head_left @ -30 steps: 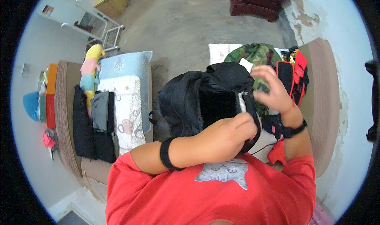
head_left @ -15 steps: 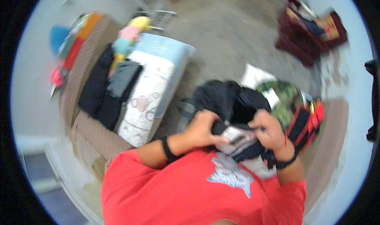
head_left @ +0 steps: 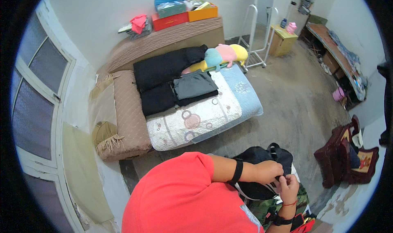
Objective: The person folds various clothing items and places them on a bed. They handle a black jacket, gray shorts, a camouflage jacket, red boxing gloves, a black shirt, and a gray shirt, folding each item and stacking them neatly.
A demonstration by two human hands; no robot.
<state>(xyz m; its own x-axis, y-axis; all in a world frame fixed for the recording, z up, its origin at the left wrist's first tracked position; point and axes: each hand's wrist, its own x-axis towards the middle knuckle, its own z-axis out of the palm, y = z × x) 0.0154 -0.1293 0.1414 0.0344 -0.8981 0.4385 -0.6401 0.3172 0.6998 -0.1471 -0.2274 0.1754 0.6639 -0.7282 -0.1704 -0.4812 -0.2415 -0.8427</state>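
A black backpack (head_left: 250, 156) stands in front of me at the lower right, its carrying loop sticking up at the far side. My left hand (head_left: 268, 171) reaches across and is closed on the backpack's edge. Close beside it, my right hand (head_left: 289, 186) pinches at the same spot, thumb and fingers together. What lies right between the fingertips is too small to make out. Below the backpack, a camouflage cloth (head_left: 262, 210) shows partly, and red and black things (head_left: 303, 224) lie near my right wrist.
To the left is a sofa (head_left: 133, 122) with a patterned quilt (head_left: 168, 132), black clothes (head_left: 157, 69), folded grey trousers (head_left: 195, 84) and a plush pillow (head_left: 225, 55). A dark red wooden chair (head_left: 331, 155) holds things at the right. A white rack (head_left: 258, 40) stands farther off.
My view has swung left and up, so the sofa and far room show more. My hands, earlier apart at the backpack's opening with pale material between them, are now together at its edge.
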